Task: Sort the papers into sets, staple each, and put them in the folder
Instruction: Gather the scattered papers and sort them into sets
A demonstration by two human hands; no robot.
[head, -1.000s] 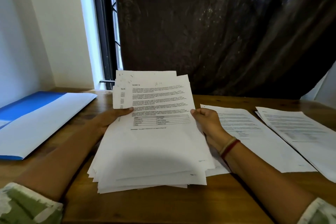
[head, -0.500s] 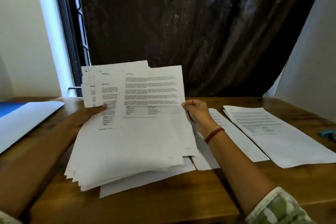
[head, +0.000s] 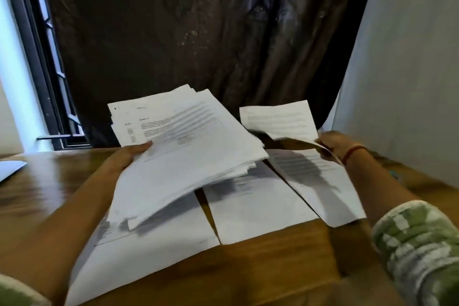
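The stack of papers (head: 188,156) hangs over the table (head: 273,268), its left edge gripped by the left hand (head: 129,156), while right of the stack the right hand (head: 332,144) pinches one sheet (head: 278,119) above the laid-out sheets (head: 255,209), so sorting seems barely begun, with stapling and the folder (head: 10,169) far left of the stack untouched.

Home room, wooden desk (head: 260,263), dark curtain (head: 186,32), barred window (head: 49,57)

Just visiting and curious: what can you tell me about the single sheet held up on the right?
The single sheet is white printed paper, its text too blurred to read. The right hand pinches its near edge, holding it curled in the air above the sheets on the table.
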